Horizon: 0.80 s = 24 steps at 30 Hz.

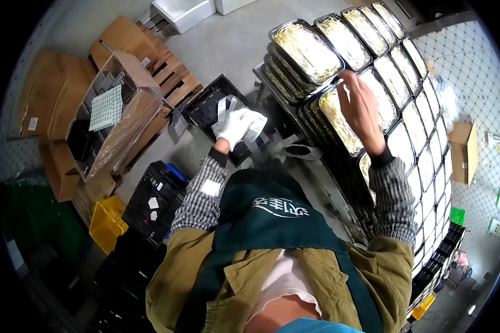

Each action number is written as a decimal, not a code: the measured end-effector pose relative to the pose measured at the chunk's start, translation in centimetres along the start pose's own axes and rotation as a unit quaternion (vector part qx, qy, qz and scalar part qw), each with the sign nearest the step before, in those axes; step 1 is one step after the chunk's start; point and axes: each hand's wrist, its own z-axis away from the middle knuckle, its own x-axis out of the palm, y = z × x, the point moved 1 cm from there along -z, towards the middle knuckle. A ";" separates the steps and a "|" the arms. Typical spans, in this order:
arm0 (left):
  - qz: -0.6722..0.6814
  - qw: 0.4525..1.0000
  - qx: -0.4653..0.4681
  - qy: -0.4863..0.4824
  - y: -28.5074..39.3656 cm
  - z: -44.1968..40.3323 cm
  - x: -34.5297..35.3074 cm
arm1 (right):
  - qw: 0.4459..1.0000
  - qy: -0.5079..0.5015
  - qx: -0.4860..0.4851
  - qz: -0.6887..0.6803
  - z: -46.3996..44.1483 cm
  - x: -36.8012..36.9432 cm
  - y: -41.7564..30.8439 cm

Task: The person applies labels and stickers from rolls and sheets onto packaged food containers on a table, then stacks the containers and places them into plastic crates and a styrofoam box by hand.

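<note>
Where discernible, tray [332, 111] under right hand [361, 108]

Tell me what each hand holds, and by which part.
The left hand holds white printed labels by one edge; whether the right hand grips anything cannot be told.

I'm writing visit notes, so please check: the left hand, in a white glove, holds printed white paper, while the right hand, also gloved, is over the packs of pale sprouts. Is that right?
Not quite: the right hand is bare, as the head view shows. It is over the packs of pale sprouts, and the left hand, in a white glove, holds printed white paper.
</note>
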 end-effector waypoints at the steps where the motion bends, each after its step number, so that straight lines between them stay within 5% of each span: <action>1: -0.043 0.998 -0.032 0.020 -2.4 -2.3 -0.1 | 0.999 -0.015 0.032 -0.020 1.9 -2.0 -2.3; 3: -0.220 0.972 -0.077 0.042 -4.1 -6.0 1.1 | 0.970 -0.123 0.174 -0.117 6.1 -4.9 -5.9; 4: -0.112 0.990 -0.064 0.047 -5.3 -7.0 2.3 | 0.947 -0.139 0.204 -0.204 8.3 -5.4 -7.0; 7: -0.227 0.966 -0.120 -0.028 -1.5 -8.7 5.0 | 0.892 -0.178 0.322 -0.264 13.9 -4.2 -8.5; 9: -0.173 0.983 -0.053 -0.006 -9.9 -14.3 6.6 | 0.851 -0.169 0.414 -0.276 17.6 -2.4 -8.8; 10: -0.182 0.983 -0.025 -0.002 -14.7 -17.7 7.0 | 0.841 -0.160 0.434 -0.281 19.0 -1.7 -8.8; 11: -0.242 0.966 -0.082 -0.036 -10.0 -15.9 7.3 | 0.829 -0.151 0.456 -0.285 20.3 -1.2 -9.0; 15: -0.291 0.955 -0.045 0.017 -8.8 -15.8 8.0 | 0.813 -0.144 0.482 -0.293 22.8 -0.2 -9.1; 21: -0.298 0.921 0.140 0.210 -9.4 -7.8 11.7 | 0.825 -0.141 0.462 -0.293 23.4 -0.7 -9.2; 23: -0.276 0.958 0.044 0.064 -7.9 -3.2 15.4 | 0.809 -0.116 0.482 -0.317 24.5 -1.1 -9.4; 24: -0.332 0.940 0.076 -0.035 -10.3 -2.1 17.3 | 0.804 -0.114 0.490 -0.317 24.9 -1.5 -9.5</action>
